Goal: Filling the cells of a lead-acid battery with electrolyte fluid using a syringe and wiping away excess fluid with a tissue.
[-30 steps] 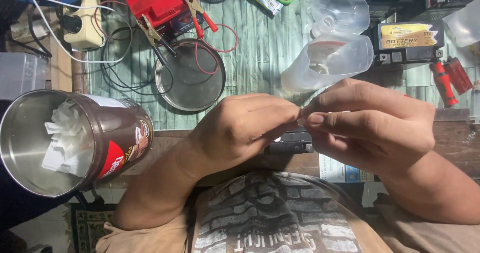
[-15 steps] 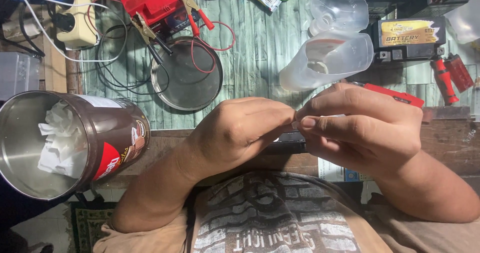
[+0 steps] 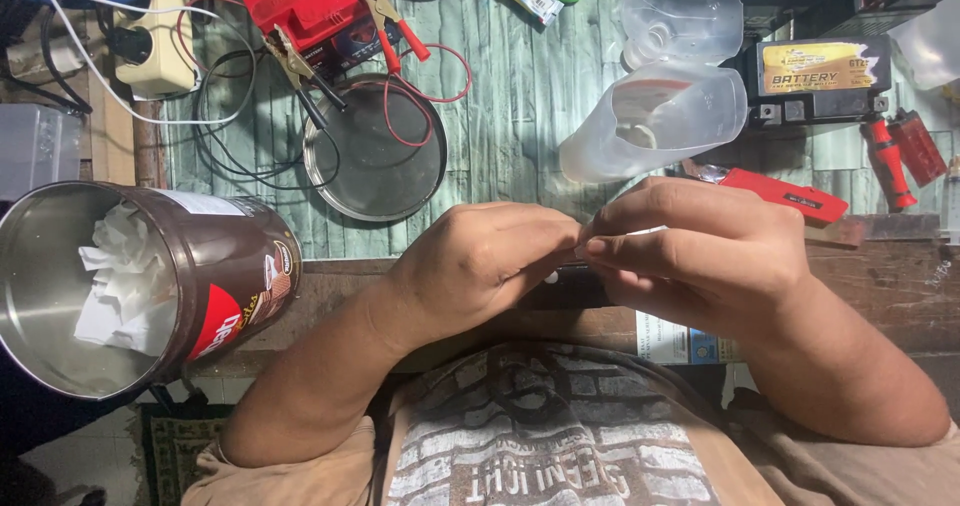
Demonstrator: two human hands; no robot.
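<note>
My left hand (image 3: 480, 266) and my right hand (image 3: 690, 256) meet fingertip to fingertip over the front edge of the workbench, just above my chest. Both are closed around something small pinched between them; only a thin pale sliver shows at the fingertips and I cannot tell what it is. A dark flat object (image 3: 570, 288) lies under the hands, mostly hidden. Beyond my right hand sit a cut clear plastic bottle (image 3: 655, 116) and a red-handled tool (image 3: 780, 194).
A brown metal can (image 3: 215, 281) holding crumpled white paper stands at the left. A round metal lid (image 3: 378, 156), a red charger (image 3: 305, 6) with clip leads, a power strip (image 3: 150, 36), a black battery (image 3: 820, 81) and red grips (image 3: 900, 151) lie on the green bench.
Both hands stay pinched together in nearly the same place. The red-handled tool behind my right hand has come into view as the hands shifted slightly.
</note>
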